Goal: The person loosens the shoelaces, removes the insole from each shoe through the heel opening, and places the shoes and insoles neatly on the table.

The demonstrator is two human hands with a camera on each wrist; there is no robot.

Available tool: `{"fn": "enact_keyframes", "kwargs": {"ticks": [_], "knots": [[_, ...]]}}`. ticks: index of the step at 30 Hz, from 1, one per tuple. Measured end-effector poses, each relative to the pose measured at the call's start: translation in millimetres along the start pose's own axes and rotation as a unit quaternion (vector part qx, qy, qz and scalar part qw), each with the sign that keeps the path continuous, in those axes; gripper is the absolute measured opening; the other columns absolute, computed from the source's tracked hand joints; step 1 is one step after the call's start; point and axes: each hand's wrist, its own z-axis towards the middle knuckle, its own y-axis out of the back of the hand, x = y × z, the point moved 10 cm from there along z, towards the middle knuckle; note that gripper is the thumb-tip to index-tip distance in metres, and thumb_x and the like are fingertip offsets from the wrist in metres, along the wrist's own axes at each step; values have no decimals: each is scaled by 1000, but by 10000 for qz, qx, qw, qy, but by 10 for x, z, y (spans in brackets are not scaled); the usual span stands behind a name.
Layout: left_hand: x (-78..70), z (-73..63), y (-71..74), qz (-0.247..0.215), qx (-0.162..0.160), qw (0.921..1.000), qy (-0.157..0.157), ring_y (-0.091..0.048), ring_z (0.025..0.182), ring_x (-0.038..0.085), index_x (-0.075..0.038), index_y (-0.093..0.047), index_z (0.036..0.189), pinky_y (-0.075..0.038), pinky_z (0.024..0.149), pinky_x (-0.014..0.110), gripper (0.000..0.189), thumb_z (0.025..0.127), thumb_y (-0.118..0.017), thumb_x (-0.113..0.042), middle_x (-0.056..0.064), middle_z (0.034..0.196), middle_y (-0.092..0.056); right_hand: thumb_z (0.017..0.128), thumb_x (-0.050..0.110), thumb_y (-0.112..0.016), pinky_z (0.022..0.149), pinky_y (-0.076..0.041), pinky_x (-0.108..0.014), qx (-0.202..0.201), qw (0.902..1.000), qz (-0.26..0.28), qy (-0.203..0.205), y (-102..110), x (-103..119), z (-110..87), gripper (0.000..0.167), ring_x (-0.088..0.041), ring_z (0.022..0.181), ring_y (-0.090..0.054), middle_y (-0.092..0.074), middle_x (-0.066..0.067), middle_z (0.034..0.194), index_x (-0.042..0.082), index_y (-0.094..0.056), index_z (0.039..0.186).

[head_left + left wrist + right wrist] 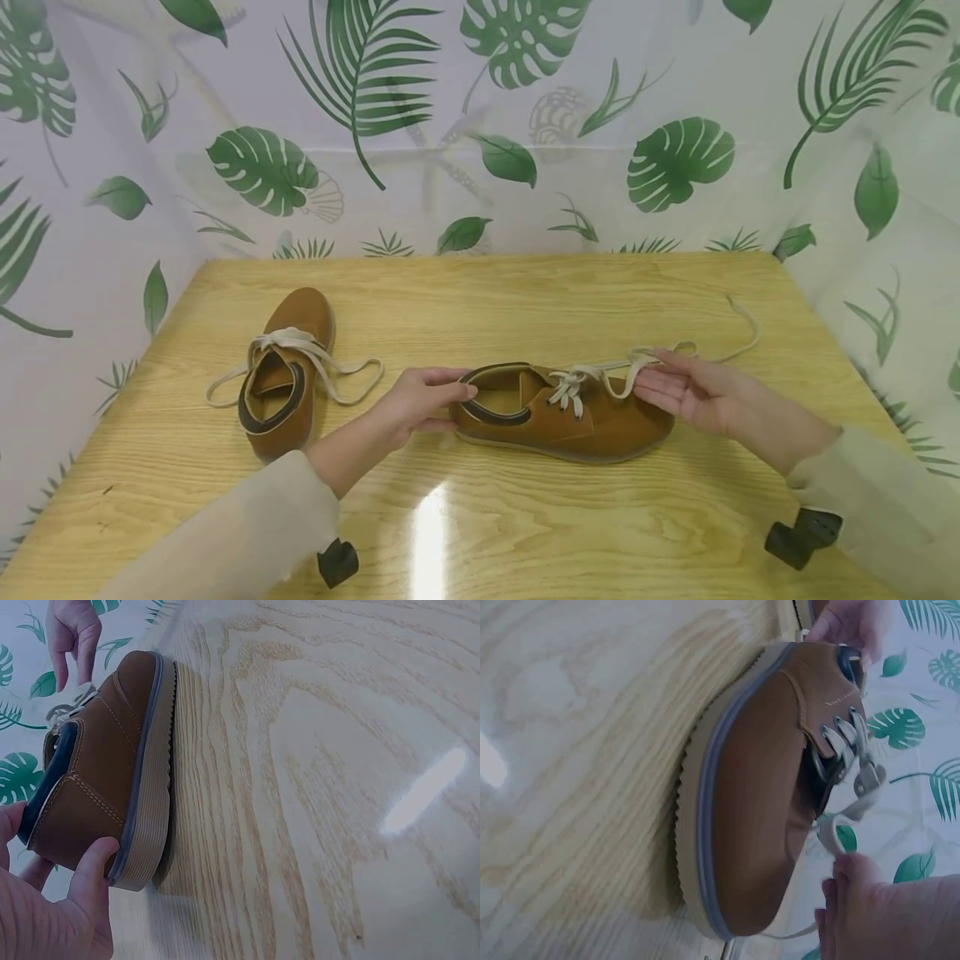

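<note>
- Brown lace-up shoe (570, 433): upright, sole down, at the middle of the desk (525, 525); toe to the right, heel to the left; dark padded collar, contrast stitching, pale ridged sole. It lies between the two hands.
- Left hand (416, 404): fingers grasping the shoe's heel from the left; one digit at the collar, another low on the near side, just by the sole.
- Cream lace (572, 379): threaded through the eyelets; a loose length runs right over the vamp to the other hand, its free end trailing on the desk to the far right.
- Right hand (705, 396): above the toe, at its right; thumb and fingers pinching the loose length of lace. Remaining fingers extended beside the toe; whether they touch its leather cannot be told.
- Second brown shoe (303, 408): upright at the left of the desk, well apart from the first; toe pointing far, heel near; its own pale lace (288, 337) across the front, with loops on the desk at both sides.
- Pale sleeves (247, 517), one on each forearm; a black device (338, 563) at each wrist.
- Leaf-print cloth (420, 208): behind the desk and along both sides.
</note>
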Motion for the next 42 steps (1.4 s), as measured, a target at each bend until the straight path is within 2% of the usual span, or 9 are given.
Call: {"fn": "enact_keyframes", "kwargs": {"ticks": [3,7,11,18,21,24,27,32,42], "knots": [[-7,-6,0,-10,-2,10000,-6,-51,123,34,-5,-56,130,-56,89,41,41,89,-62,-12,18,130,-54,98,9,-48,106,-43,-35,33,9974,695,192,31,129,10,19,-33,97,-66,-65,-28,91,-6,-56,104],[1,-9,7,6,-26,10000,15,-51,122,34,-5,-57,130,-56,89,41,41,89,-63,-12,18,130,-55,98,6,-47,114,-31,-29,50,9951,949,271,43,184,-3,17,-30,106,-63,-64,-28,93,-6,-57,104],[16,-7,16,0,-67,10000,37,-53,121,33,-6,-58,129,-56,90,42,41,89,-63,-12,17,128,-57,99,5,-43,109,-39,-32,152,9970,757,97,-29,64,-33,24,-32,97,-66,-65,-26,95,-6,-63,91],[18,-12,18,-27,-86,10000,20,-54,120,32,-5,-58,129,-56,88,40,41,89,-63,-12,17,127,-57,99,8,-47,101,-49,-35,464,9975,-432,-300,-318,-266,-87,24,-28,97,-67,-68,-20,102,-5,-67,97],[20,-18,22,-4,-105,9999,37,-54,120,32,-6,-58,129,-57,88,40,41,89,-63,-12,17,127,-57,99,13,-50,102,-48,-35,642,9905,-1108,-509,-431,-418,-62,27,-25,100,-67,-68,-19,105,-8,-56,114],[18,-21,27,15,-114,9999,40,-54,120,32,-6,-57,129,-56,88,40,41,89,-63,-13,17,127,-57,98,17,-51,102,-48,-34,557,9887,-1283,-549,-469,-495,-3,39,-24,98,-67,-68,-19,104,-7,-41,127],[13,-24,33,33,-131,9999,32,-54,119,32,-6,-57,130,-56,89,41,42,89,-63,-13,17,127,-57,97,20,-53,100,-50,-32,349,9903,-1265,-461,-468,-496,71,37,-23,94,-69,-70,-19,99,-7,-46,122],[9,-25,20,15,-145,9999,36,-56,116,32,-5,-58,128,-57,88,40,41,89,-64,-12,17,125,-58,97,20,-53,94,-54,-32,127,9916,-1219,-423,-433,-448,146,23,-23,89,-70,-71,-18,93,-1,-63,95],[-3,-32,-1,8,-189,9998,51,-58,115,32,-4,-59,126,-58,85,38,39,88,-65,-10,17,122,-59,98,18,-53,90,-56,-31,56,9780,-2024,-503,-389,-399,217,23,-18,88,-70,-73,-10,91,9,-72,88]]}}
